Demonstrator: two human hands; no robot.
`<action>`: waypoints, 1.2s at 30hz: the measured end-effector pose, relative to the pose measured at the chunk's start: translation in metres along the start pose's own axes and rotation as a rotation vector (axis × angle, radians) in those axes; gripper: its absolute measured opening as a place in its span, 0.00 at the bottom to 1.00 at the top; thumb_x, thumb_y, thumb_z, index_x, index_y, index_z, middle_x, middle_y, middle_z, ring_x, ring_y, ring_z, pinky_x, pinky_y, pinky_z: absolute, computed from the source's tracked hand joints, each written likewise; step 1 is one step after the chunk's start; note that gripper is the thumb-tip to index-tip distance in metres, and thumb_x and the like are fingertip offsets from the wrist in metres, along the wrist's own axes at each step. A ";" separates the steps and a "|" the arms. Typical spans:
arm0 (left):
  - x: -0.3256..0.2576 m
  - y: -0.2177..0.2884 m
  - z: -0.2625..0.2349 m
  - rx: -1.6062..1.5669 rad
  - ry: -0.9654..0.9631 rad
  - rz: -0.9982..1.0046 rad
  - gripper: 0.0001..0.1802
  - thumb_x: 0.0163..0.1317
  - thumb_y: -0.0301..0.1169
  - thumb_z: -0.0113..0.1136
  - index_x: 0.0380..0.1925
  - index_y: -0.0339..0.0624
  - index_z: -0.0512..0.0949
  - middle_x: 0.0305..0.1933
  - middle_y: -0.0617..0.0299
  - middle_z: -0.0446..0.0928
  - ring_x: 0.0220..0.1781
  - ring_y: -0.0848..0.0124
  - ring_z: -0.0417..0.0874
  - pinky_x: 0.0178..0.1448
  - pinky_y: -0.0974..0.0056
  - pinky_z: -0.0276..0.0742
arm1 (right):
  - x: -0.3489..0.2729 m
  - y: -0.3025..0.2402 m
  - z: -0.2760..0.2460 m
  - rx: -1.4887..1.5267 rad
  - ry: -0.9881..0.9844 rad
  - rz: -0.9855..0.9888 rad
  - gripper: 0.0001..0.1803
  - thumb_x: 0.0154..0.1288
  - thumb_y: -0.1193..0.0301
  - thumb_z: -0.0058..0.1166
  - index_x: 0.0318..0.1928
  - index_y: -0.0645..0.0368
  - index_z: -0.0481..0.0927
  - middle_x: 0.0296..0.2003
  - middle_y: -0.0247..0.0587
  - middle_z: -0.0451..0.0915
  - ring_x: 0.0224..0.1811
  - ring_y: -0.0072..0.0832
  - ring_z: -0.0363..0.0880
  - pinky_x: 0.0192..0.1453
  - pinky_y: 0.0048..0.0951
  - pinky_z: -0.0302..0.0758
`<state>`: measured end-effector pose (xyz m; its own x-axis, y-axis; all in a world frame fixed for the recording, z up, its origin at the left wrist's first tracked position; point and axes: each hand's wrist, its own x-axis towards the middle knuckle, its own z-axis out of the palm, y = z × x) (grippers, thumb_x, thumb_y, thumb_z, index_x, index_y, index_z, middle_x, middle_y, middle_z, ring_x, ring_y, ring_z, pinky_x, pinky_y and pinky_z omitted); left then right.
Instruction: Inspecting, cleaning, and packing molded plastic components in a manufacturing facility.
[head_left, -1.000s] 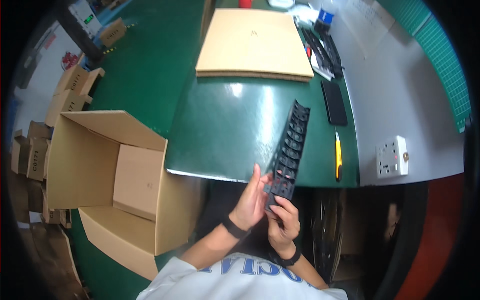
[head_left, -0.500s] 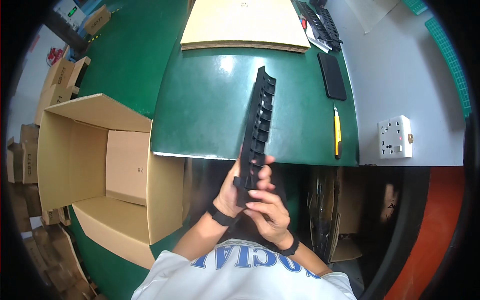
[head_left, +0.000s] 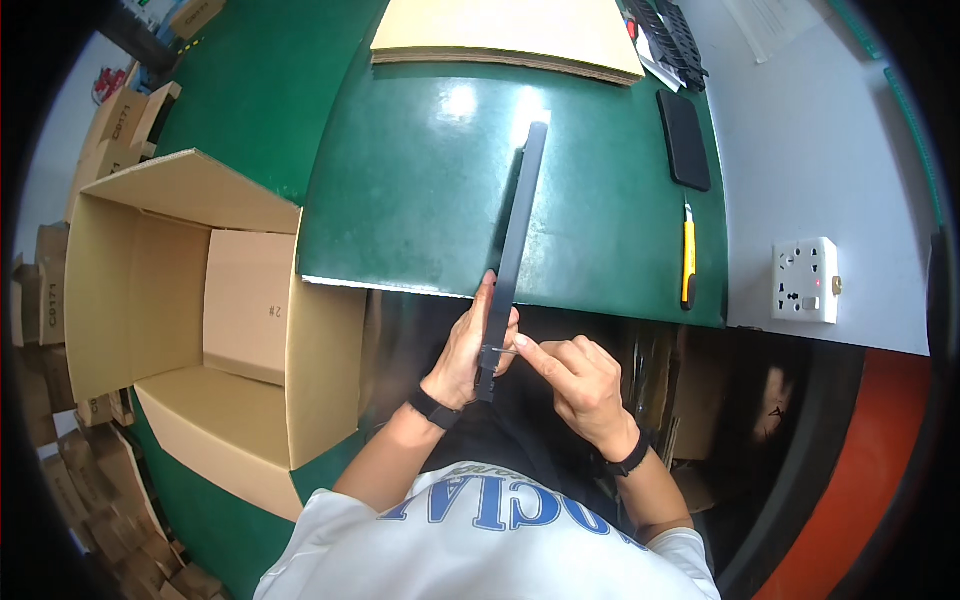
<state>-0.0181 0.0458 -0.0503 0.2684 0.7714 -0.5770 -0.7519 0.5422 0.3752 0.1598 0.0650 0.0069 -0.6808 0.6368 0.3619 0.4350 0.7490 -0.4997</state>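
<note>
My left hand point(head_left: 462, 350) is wrapped round the lower part of a long, narrow black plastic strip point(head_left: 519, 215). The strip tilts up and away over the table edge, with a smooth narrow side towards me. Clips or notches show at its near end, below my fingers. Just right of that end is my right hand point(head_left: 583, 388), its fingers curled and the index finger and thumb brought together. A thin, pale sliver runs from those fingertips to the strip; it is too small to name.
An open cardboard box point(head_left: 325, 390) with a carton panel inside stands left of the green table point(head_left: 400, 190). Cardboard sheets point(head_left: 510, 35) lie at the back. On the right are a black phone point(head_left: 684, 140), a yellow utility knife point(head_left: 689, 260), more black strips point(head_left: 672, 45) and a wall socket point(head_left: 804, 280).
The black strip has been turned, from its ribbed hollow face to a smooth side. My right hand has moved right, off the strip's lower end, and its fingers have curled in.
</note>
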 end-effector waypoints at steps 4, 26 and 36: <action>0.000 0.004 0.007 0.022 0.029 -0.006 0.33 0.73 0.63 0.36 0.30 0.44 0.70 0.16 0.68 0.64 0.09 0.78 0.60 0.13 0.73 0.55 | 0.001 0.007 0.007 -0.028 0.053 -0.037 0.31 0.45 0.85 0.57 0.54 0.55 0.83 0.34 0.38 0.83 0.24 0.31 0.73 0.28 0.29 0.70; 0.001 0.008 0.016 0.089 0.120 0.014 0.32 0.70 0.65 0.44 0.19 0.50 0.64 0.13 0.73 0.53 0.10 0.81 0.53 0.15 0.72 0.48 | -0.007 0.021 0.019 0.103 0.096 -0.096 0.31 0.43 0.85 0.54 0.54 0.58 0.83 0.29 0.39 0.82 0.24 0.33 0.77 0.27 0.32 0.75; -0.021 -0.001 0.011 0.182 -0.023 -0.033 0.31 0.75 0.61 0.33 0.25 0.47 0.64 0.16 0.72 0.53 0.11 0.80 0.51 0.15 0.73 0.49 | 0.028 0.063 0.007 -0.127 0.203 -0.013 0.36 0.44 0.85 0.54 0.59 0.49 0.81 0.21 0.36 0.69 0.22 0.32 0.72 0.26 0.34 0.72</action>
<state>-0.0158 0.0326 -0.0305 0.3064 0.7584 -0.5753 -0.6218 0.6171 0.4822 0.1640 0.1284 -0.0200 -0.5594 0.6415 0.5250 0.5064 0.7659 -0.3962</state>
